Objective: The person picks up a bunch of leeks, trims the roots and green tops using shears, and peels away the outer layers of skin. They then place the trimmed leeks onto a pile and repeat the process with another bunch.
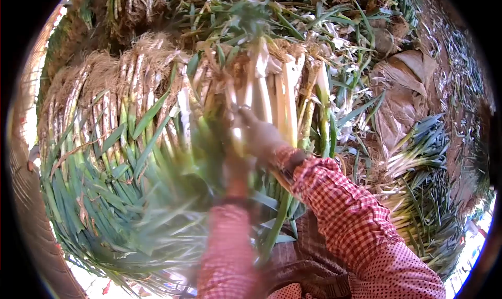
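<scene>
Two checked sleeves [342, 202], left hand [237, 163], right hand [261, 136] at stalks [289, 100], grip too blurred to tell.

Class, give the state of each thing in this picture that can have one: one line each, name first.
Pale stalks: side by side, smooth-looking
Rooted stalks: roots and green leaves on, packed together
Left hand: motion-blurred, grip unclear
Right hand: at the pale stalks, blurred, grip unclear
Right sleeve: wrinkled, wrist uncovered
Left sleeve: blurred
Brown sheet: crumpled
</scene>
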